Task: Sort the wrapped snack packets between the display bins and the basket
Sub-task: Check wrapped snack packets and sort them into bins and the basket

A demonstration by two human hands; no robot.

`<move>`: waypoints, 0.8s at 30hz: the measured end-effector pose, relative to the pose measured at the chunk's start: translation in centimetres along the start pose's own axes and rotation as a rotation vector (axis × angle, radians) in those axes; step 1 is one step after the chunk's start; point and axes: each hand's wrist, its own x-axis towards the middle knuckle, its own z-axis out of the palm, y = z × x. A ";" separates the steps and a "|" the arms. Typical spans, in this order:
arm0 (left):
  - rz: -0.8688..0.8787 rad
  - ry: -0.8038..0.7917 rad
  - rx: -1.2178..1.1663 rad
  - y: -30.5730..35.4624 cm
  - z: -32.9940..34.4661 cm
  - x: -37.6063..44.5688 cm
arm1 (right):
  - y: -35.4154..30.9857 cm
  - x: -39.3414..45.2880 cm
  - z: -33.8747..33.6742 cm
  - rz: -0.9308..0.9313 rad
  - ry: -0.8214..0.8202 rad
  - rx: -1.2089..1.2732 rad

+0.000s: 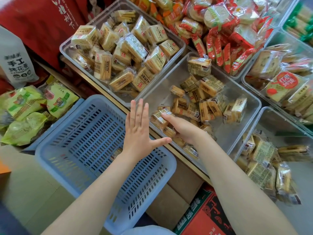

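1. Packets [179, 106] are lying loose in the half-full clear bin [250, 106] at mid-frame, heaped toward its lower left corner, with one packet [158, 117] sitting right at that corner.
2. The right hand [182, 127] is reaching into this bin from the lower right, its fingers pointing up-left and pressing on that corner packet; the fingers are partly curling over it, so I judge the grip to be just closing on it, though the underside is hidden.
3. That packet is lying directly under the right fingertips, its long axis seeming to run from upper left to lower right, roughly in line with the forearm.
4. The left hand [139, 126] is hovering flat and open, fingers straight and together, thumb splaying right, holding nothing.
5. It is hanging over the upper right rim of the blue basket [55, 160], just left of the right hand, the thumb tip near the right wrist.
6. The basket is sitting at lower left of the frame, just beside the bin's corner; one packet [116, 153] is showing inside it, partly hidden by the left wrist.
7. The coming move, as I judge it, is turning on a short carry to the left: the right hand is plainly the nearer one to the packet, and the basket opening is lying left and below.
8. A fuller bin [67, 48] is sitting at upper middle.
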 end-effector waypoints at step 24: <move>-0.359 -0.511 -1.291 12.2 -7.7 -10.9 | 12.3 -25.3 1.6 -0.405 0.240 0.628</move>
